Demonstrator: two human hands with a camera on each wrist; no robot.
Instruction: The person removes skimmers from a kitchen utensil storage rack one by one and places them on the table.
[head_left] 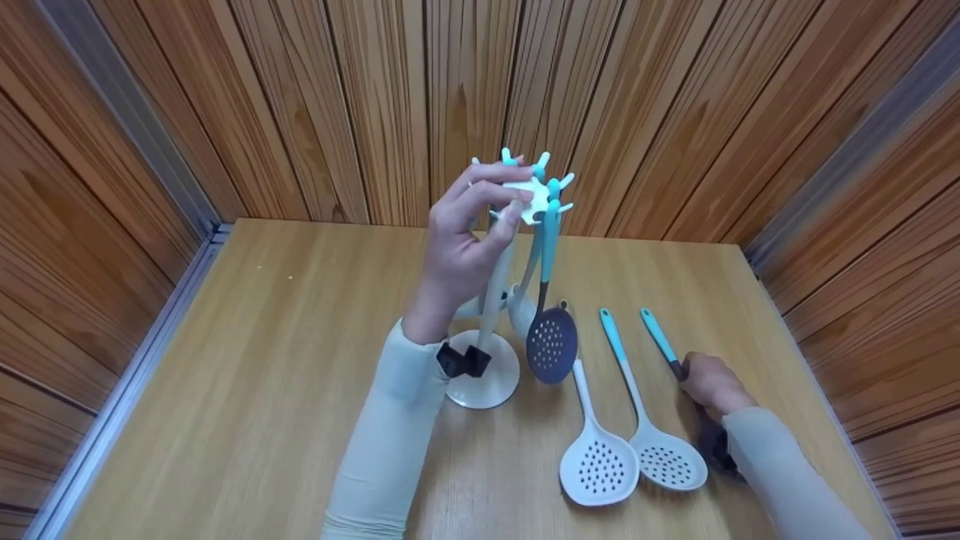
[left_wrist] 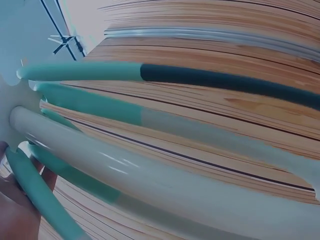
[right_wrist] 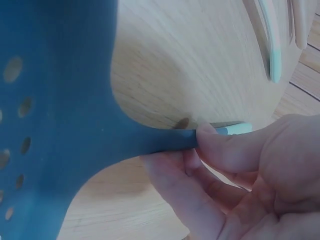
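My left hand (head_left: 469, 232) grips the white hooked top (head_left: 536, 201) of a utensil stand, whose pole rises from a round white base (head_left: 480, 394). Turquoise-handled utensils hang from its hooks, among them a dark skimmer (head_left: 553, 346) and a pale ladle (head_left: 519, 311). At the right, my right hand (head_left: 716, 381) pinches the neck of a dark slotted turner (right_wrist: 75, 125) between thumb and fingers. The turner's turquoise handle (head_left: 657, 331) points away from me; in the head view its head is mostly hidden beneath the forearm.
A white slotted turner (head_left: 600, 469) and a white slotted spoon (head_left: 671, 459) lie side by side on the wooden table (head_left: 262, 397), between the stand and my right hand. Wood-panelled walls (head_left: 390, 112) enclose the table at the back and both sides.
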